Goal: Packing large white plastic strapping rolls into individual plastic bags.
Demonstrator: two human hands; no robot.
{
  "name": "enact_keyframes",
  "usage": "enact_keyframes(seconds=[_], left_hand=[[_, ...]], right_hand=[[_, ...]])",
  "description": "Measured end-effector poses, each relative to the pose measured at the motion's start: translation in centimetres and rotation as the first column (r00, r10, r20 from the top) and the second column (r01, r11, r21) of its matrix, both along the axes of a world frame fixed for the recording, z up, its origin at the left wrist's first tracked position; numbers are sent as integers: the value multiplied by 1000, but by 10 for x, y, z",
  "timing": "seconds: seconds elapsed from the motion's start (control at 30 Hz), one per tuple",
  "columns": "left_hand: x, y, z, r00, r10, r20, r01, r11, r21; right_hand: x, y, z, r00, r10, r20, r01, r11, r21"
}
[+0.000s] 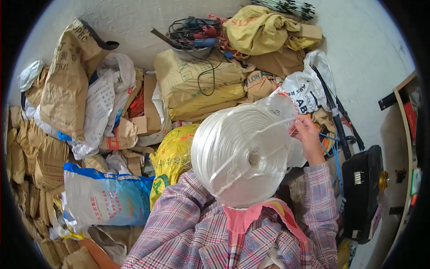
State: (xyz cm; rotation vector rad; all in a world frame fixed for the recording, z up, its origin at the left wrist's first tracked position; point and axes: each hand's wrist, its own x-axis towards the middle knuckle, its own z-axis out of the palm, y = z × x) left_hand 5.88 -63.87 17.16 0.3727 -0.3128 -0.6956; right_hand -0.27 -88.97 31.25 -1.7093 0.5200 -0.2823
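Note:
A large roll of white plastic twine (pixel 210 154) is raised in front of my chest, its round end with the hollow core facing up toward me. At the roll's right edge, my right hand (pixel 306 134) is closed, thumb and fingers pinching a loose white strand of twine (pixel 281 122) that runs across the roll's end. My left sleeve (pixel 179 206) reaches in under the roll, and the roll hides my left hand completely. Some clear plastic film (pixel 298 154) shows beside the roll, below my right hand.
A yellow sack bundle (pixel 197 85) stands beyond the roll, topped by a bowl (pixel 192 54) of cords. To the left lie a yellow bag (pixel 172 159), a white-and-blue sack (pixel 107 197) and piled brown sacks (pixel 49 161). A black case (pixel 363 193) and shelf (pixel 414 157) stand right.

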Motion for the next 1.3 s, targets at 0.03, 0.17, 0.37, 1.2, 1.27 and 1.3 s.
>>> enact_keyframes(seconds=[0.03, 0.17, 0.37, 1.2, 1.27, 1.3], left_hand=[[-2, -1, 0, 1000, 8, 2, -8, 1000, -11], [5, -16, 5, 998, 51, 28, -49, 997, -66], [1, -46, 30, 997, 30, -67, -38, 992, -118], [82, -123, -14, 884, -437, 165, 443, 897, 3], [82, -129, -12, 828, -561, -10, 557, 823, -111], [80, -125, 0, 832, -555, 23, 555, 829, -70]], right_hand=[[-4, 4, 7, 999, 7, 51, -1, 993, -118], [-23, 56, 47, 946, 323, -10, -315, 914, -257], [-16, 108, 80, 884, 468, -7, -358, 666, -654], [79, 100, 99, 739, 666, -102, -657, 677, -332], [75, 86, 99, 817, 574, -57, -572, 793, -211], [76, 76, 99, 853, 519, 58, -506, 849, -151]])
